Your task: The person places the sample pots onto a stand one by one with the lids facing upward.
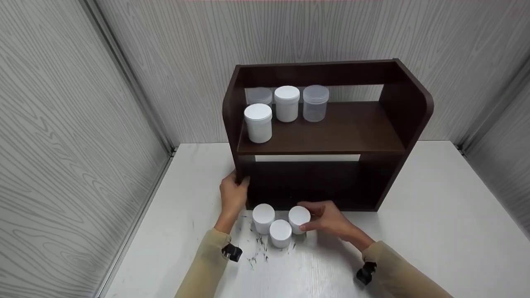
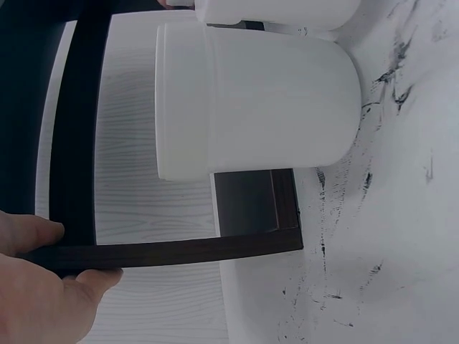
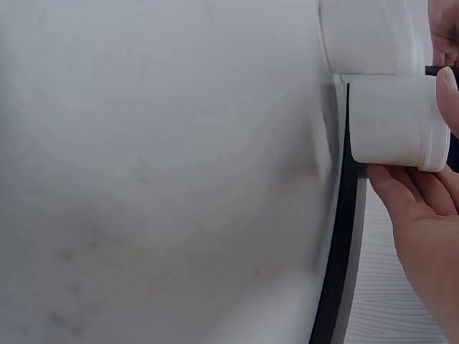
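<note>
Three white lidded jars stand close together on the table, in front of a dark brown two-tier shelf (image 1: 339, 128). My right hand (image 1: 331, 219) holds the right-hand jar (image 1: 299, 218), thumb on its near side and fingers on its far side; the right wrist view shows this white jar (image 3: 391, 118) between thumb and fingers. Beside it are the left jar (image 1: 263, 218) and the front jar (image 1: 280, 233). My left hand (image 1: 233, 196) grips the front edge of the shelf's left side panel (image 2: 179, 251), thumb and fingers on either side of it.
On the upper tier stand two white jars, one at the front left (image 1: 258, 124) and one behind (image 1: 287, 104), plus a clear jar (image 1: 315, 104) and another clear jar (image 1: 261, 96) partly hidden. Dark scuff marks (image 1: 261, 244) streak the white table. Grey wood-grain walls (image 1: 174, 62) enclose it.
</note>
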The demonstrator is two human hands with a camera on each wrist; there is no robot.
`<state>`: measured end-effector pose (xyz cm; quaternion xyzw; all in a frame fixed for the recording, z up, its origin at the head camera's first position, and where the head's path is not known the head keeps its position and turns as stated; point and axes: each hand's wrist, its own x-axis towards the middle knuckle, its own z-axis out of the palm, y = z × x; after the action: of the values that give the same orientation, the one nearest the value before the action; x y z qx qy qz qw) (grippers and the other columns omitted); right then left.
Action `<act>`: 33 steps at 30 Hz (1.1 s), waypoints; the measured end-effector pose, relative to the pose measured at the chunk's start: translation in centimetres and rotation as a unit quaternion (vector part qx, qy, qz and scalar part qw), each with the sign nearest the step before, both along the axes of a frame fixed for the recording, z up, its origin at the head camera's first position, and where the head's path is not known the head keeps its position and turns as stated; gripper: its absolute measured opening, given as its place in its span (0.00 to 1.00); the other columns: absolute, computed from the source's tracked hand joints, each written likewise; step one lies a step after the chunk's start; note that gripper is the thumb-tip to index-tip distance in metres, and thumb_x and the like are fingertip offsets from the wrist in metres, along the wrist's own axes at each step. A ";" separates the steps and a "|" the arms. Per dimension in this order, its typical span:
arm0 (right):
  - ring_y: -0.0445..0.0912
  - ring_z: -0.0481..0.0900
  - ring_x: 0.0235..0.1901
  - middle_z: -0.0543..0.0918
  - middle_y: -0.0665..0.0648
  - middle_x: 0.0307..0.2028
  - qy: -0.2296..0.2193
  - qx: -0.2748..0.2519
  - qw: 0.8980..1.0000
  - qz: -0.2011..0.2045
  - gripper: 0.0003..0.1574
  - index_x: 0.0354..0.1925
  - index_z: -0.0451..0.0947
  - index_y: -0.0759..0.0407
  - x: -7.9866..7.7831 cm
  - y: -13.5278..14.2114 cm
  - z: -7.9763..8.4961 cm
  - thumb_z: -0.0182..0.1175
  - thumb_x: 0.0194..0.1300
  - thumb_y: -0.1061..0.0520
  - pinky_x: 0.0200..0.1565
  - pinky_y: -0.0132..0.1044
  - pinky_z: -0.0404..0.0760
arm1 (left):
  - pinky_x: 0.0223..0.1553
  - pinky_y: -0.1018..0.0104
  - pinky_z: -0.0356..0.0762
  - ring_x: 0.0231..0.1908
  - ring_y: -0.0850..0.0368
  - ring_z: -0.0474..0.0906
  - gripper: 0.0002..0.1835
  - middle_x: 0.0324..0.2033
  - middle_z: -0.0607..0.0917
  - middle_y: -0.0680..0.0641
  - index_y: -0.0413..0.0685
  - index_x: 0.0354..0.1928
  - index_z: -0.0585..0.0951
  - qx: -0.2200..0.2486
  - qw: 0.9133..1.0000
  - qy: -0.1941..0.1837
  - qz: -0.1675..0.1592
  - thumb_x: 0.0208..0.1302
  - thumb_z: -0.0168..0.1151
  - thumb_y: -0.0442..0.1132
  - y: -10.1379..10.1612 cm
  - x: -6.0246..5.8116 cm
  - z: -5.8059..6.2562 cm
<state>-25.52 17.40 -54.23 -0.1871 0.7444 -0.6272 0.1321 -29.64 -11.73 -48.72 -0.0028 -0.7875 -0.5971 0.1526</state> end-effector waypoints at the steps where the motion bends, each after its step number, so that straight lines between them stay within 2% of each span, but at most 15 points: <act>1: 0.51 0.84 0.57 0.83 0.67 0.61 0.001 0.000 1.000 0.000 0.47 0.69 0.73 0.75 0.1 0.0 0.2 0.81 0.55 0.65 0.54 0.34 0.82 | 0.59 0.50 0.79 0.58 0.42 0.82 0.23 0.56 0.86 0.34 0.29 0.67 0.77 -0.001 1.000 0.000 0.002 0.74 0.61 0.33 0.0 0.0 0.0; 8: 0.51 0.83 0.59 0.83 0.65 0.61 -0.006 -0.001 1.000 -0.011 0.48 0.69 0.73 0.75 0.5 0.4 2.0 0.82 0.53 0.64 0.54 0.36 0.83 | 0.56 0.50 0.81 0.54 0.43 0.84 0.19 0.52 0.87 0.35 0.31 0.61 0.82 -0.003 1.000 0.004 0.009 0.73 0.62 0.33 0.0 0.1 0.0; 15: 0.49 0.84 0.55 0.85 0.65 0.59 -0.010 -0.011 1.000 -0.009 0.47 0.68 0.74 0.74 1.1 0.6 4.0 0.82 0.52 0.65 0.51 0.37 0.85 | 0.56 0.49 0.81 0.54 0.42 0.84 0.17 0.51 0.88 0.35 0.31 0.60 0.83 -0.004 1.000 0.011 0.010 0.72 0.62 0.31 0.0 0.1 0.0; 21: 0.51 0.84 0.56 0.85 0.65 0.59 -0.003 -0.013 1.000 -0.009 0.45 0.68 0.77 0.70 1.5 0.7 5.8 0.82 0.53 0.64 0.53 0.39 0.85 | 0.56 0.48 0.81 0.53 0.42 0.84 0.18 0.50 0.88 0.35 0.30 0.59 0.83 -0.003 1.000 0.016 0.011 0.72 0.62 0.32 0.0 0.1 0.0; 29: 0.55 0.85 0.57 0.84 0.66 0.59 -0.013 -0.028 0.999 -0.013 0.47 0.69 0.75 0.72 2.2 0.9 8.3 0.82 0.53 0.65 0.53 0.44 0.85 | 0.55 0.50 0.81 0.52 0.45 0.85 0.17 0.50 0.88 0.37 0.32 0.60 0.83 -0.006 1.000 0.011 0.001 0.75 0.61 0.34 -0.1 0.1 -0.1; 33: 0.55 0.86 0.56 0.85 0.66 0.59 -0.011 -0.023 0.999 -0.021 0.47 0.68 0.75 0.71 2.3 0.7 9.6 0.82 0.53 0.65 0.53 0.43 0.85 | 0.54 0.50 0.81 0.51 0.44 0.85 0.15 0.49 0.88 0.36 0.33 0.58 0.84 -0.005 1.000 0.013 0.006 0.74 0.62 0.33 -0.1 0.1 -0.2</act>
<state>-23.20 18.12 -44.58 -0.1677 0.7321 -0.6487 0.1227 -29.54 -11.82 -48.88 -0.0061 -0.7887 -0.5918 0.1664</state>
